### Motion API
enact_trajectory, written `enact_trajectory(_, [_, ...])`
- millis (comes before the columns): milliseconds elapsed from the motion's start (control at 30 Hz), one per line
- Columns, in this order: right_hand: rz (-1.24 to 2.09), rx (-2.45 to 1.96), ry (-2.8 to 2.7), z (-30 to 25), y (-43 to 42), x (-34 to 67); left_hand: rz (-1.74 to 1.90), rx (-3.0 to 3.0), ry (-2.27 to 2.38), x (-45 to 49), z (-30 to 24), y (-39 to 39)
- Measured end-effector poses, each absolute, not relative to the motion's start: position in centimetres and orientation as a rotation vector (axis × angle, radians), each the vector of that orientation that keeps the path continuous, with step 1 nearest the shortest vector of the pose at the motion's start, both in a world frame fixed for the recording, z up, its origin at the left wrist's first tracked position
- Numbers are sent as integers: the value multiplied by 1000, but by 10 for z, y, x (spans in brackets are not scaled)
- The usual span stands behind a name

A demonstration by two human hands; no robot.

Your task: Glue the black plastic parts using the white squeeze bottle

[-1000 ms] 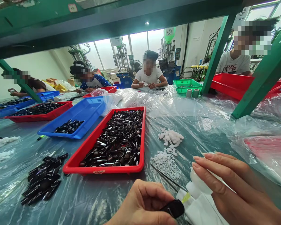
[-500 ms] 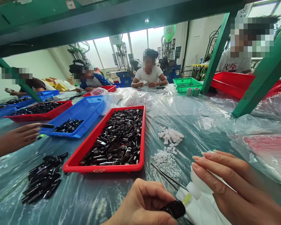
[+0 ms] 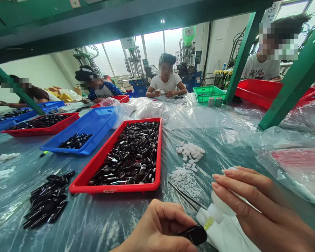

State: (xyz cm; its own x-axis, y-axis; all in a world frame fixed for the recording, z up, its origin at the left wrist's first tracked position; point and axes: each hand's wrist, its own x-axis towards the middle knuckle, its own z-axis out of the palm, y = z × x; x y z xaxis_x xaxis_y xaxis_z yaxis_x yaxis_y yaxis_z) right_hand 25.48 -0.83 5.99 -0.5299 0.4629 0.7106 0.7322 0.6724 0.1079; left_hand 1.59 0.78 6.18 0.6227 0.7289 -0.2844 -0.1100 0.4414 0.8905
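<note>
Black plastic piece [image 3: 195, 234]: glossy and small, pinched in the left hand [image 3: 157, 229], its fingers [image 3: 168, 213] closed on it. Likely stiff, light and slick; the flat sides look the surest hold.

White bulb [image 3: 222, 206]: held in the right hand [image 3: 262, 206], its fingers [image 3: 241, 182] curved around it. Looks soft and light and may give under pressure; the thick body seems the place to grip.

Yellow-green tip [image 3: 209, 223]: at the bulb's end, just apart from the black piece.

Under the hands: white sheet [image 3: 223, 236], cloth or paper, cannot tell.

Beside the hands: tweezers [image 3: 185, 194], white granules [image 3: 185, 180], white lumps [image 3: 190, 151].

Tabletop [image 3: 241, 126]: covered in clear plastic sheeting; red tray [image 3: 160, 157] heaped with black pieces, blue tray [image 3: 78, 150] holding fewer.

Across the tabletop: co-worker [image 3: 166, 82] in a white shirt, hands together.
</note>
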Motion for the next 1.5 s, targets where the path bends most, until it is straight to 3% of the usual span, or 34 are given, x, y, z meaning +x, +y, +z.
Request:
enact_trajectory(1300, [-552,-984,-1978,70,10,234,720,821,818,18,71,4])
enact_trajectory(1500, [-395,-1146,-1879,52,21,243,771,859,878,19,64,7])
